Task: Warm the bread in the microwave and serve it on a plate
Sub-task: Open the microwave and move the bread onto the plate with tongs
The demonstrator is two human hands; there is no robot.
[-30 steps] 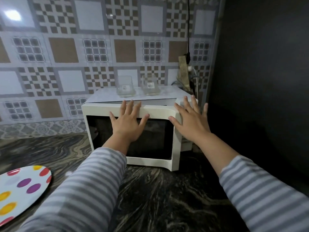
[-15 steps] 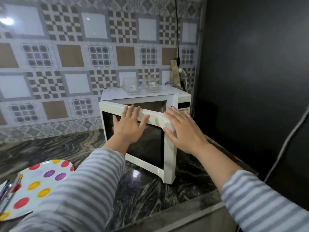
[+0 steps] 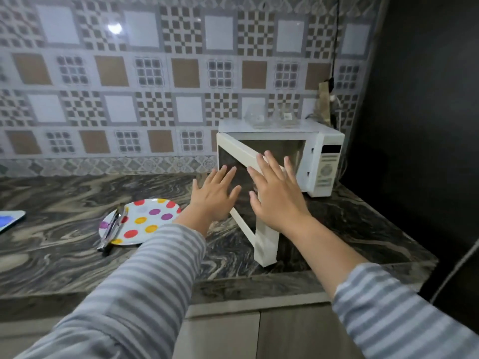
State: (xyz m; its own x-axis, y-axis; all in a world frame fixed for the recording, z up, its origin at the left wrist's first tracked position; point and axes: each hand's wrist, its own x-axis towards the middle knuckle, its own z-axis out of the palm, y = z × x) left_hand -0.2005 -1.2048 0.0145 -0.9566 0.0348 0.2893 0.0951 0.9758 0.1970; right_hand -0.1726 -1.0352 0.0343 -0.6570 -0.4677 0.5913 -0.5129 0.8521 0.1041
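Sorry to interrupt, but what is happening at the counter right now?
A person has both hands flat, fingers spread, at the white microwave's door, which stands open. The left hand and right hand grip nothing. A polka-dot plate with tongs across its rim waits on the marble counter. No bread shows.

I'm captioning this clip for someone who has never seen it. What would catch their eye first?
Two spread hands, left and right, lie flat against the half-open door of a white microwave at the counter's right end. Left of them a polka-dot plate sits on the dark marbled counter with tongs across its left edge. Behind runs a busy patterned tile wall.
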